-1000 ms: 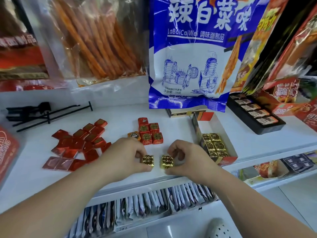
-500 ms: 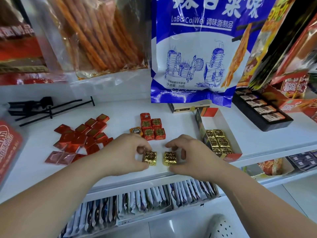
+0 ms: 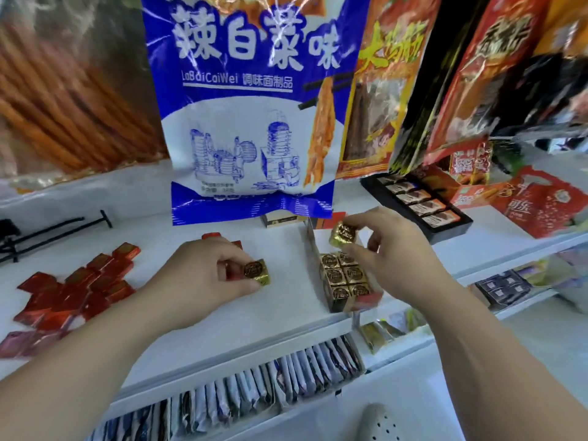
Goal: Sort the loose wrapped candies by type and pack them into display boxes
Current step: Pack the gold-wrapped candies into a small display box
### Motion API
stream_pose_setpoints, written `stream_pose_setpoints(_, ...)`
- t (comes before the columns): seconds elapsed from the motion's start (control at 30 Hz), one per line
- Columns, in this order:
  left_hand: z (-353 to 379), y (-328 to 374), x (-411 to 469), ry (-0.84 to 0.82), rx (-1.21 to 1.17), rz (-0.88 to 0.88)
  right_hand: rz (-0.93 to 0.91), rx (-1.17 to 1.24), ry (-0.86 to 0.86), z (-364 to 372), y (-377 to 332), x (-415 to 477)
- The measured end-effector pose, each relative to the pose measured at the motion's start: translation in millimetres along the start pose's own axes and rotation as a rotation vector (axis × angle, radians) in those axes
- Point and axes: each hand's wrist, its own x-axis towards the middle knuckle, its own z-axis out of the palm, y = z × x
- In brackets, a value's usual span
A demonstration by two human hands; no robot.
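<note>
White shelf (image 3: pixel 222 313), blue snack bag (image 3: pixel 251 122) behind, red candies (image 3: pixel 95 281) left | my left grip (image 3: pixel 203 278) pinches 1 gold candy (image 3: pixel 256 272) | right grip (image 3: pixel 397 259) pinches other gold candy (image 3: pixel 343 233) over display box (image 3: pixel 312 240)

Gold candy in left hand (image 3: pixel 256 272): foil cube, pinched by the left hand (image 3: pixel 203 275), mid-shelf (image 3: pixel 286 313), near the front edge.
Gold candy in right hand (image 3: pixel 344 234): tilted, held by the right hand (image 3: pixel 394 253) over the display box (image 3: pixel 311 240).
Packed gold candies (image 3: pixel 346 280): six, in two columns, at the box's front end.
Red candies (image 3: pixel 79 291): flat squares, heaped loosely at the shelf's left.
</note>
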Motion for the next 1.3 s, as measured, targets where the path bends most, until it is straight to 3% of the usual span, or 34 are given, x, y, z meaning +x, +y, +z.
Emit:
stream_pose_setpoints(0.13, 16, 27, 18, 0.083, -0.039, -0.027, 0.149, 0.044, 0.049, -4, 33, 1)
stream_pose_setpoints(0.3, 51, 62, 70, 0.08, 0.01, -0.099, 0.144, 0.096, 0.055, 5, 44, 5)
stream_pose_setpoints(0.77, 74, 78, 134, -0.26, 0.372, -0.133, 0.183, 0.093, 0.004, 7, 70, 9)
stream_pose_setpoints(0.87, 72, 80, 129, -0.271, 0.325, -0.139, 0.179, 0.08, -0.008, 9, 69, 11)
stream_pose_setpoints(1.03, 78, 80, 95, -0.089, 0.04, -0.109, 0.158, 0.082, -0.02, 13, 66, 16)
stream_pose_setpoints(1.3, 94, 59, 62, -0.019, -0.14, -0.109, 0.152, 0.02, -0.032, 33, 58, 32)
